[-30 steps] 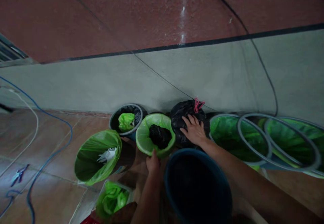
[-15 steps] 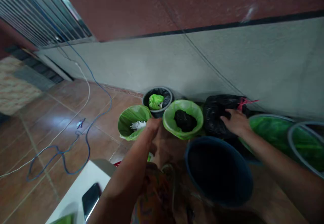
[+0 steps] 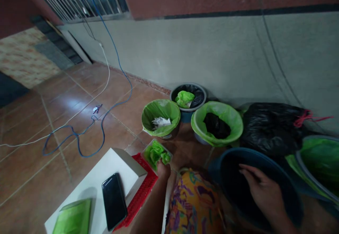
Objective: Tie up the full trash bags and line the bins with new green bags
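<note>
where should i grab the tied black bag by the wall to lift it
Probably by the gathered neck under the pink tie, at the right end of the black bag. The plastic is bunched narrow there, while the rest is a wide, slack bulge. Come from above and the front: the wall is behind it, and the dark blue bucket sits close in front.

A small clear container [image 3: 156,153] sits on a red plastic basket [image 3: 141,188] on the tiled floor, just in front of the green-lined bins. It is stuffed with crumpled bright green plastic bags [image 3: 156,152], loosely bunched and rising a little above its rim. The left hand [image 3: 163,168] touches the near edge of this bunch, fingers closed on the green plastic. A large dark blue bucket [image 3: 254,188] stands upright to the right, its inside dark. The right hand [image 3: 261,191] rests over its opening, fingers spread and loose, gripping nothing.
</note>
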Tool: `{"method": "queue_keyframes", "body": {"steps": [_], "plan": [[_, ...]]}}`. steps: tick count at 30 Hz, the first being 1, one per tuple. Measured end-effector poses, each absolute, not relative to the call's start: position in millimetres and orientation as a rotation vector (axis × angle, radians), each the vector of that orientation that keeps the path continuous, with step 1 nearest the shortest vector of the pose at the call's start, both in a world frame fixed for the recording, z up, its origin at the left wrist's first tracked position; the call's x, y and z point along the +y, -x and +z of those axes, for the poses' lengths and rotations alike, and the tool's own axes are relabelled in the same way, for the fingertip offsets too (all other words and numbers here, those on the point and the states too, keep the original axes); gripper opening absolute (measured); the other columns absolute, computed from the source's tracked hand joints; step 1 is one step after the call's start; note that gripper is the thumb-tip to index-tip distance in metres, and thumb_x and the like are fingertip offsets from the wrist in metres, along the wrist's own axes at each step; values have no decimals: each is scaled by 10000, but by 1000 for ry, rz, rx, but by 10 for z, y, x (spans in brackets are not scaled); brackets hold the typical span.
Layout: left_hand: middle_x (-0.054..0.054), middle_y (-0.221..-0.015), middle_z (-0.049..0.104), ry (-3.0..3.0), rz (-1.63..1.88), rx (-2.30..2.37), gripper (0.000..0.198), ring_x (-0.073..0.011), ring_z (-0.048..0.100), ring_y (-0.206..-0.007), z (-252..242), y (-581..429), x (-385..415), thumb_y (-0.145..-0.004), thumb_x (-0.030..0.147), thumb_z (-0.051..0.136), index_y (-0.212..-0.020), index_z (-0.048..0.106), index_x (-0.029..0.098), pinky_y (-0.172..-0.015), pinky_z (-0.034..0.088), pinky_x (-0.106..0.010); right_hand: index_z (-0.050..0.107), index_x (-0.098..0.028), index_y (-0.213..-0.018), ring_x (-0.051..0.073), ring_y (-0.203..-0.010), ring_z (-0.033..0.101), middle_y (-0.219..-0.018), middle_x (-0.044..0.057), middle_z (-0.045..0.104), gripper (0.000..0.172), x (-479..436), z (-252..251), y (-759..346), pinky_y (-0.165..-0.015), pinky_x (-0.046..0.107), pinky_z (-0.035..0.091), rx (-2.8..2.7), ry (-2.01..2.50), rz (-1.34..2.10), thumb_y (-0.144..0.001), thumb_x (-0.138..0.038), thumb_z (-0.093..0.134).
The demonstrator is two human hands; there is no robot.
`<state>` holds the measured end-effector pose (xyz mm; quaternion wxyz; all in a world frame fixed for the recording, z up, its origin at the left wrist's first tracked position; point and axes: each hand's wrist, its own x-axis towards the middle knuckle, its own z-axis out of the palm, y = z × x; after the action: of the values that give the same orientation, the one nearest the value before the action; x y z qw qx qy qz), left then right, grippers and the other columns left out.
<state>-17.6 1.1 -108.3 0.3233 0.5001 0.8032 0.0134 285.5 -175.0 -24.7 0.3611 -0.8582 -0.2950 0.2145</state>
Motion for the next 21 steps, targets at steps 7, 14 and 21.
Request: {"method": "queue_keyframes", "body": {"steps": [7,14,21], "plan": [[-151,-1156,715,-1403,-41,1977,395,-243,683,-1056,-1264,318,276,-839,152,586,-1228,652,165,-834,507,-284,729,-226,-1028,262,-944,734,-950,67,786,447,-1710,-231,-2714,-778,325,566,-753,2200,683,-813,-577,556],[-146,-982,744,-1516,179,2049,282,-242,694,-972,-1016,463,238,-937,265,486,-1035,725,151,-776,480,-285,726,-223,-1001,233,-830,733,-985,68,775,355,-1103,-184,-2536,-760,340,563,-1057,2101,838,-861,-475,519],[-92,-863,741,-1529,487,1957,178,-198,697,-786,-833,479,136,-848,265,601,-940,711,159,-695,486,-256,638,-164,-1262,228,-920,697,-1140,120,718,528,46,-261,-1605,-833,349,541,-1766,1688,1318,-740,-238,659]]}}
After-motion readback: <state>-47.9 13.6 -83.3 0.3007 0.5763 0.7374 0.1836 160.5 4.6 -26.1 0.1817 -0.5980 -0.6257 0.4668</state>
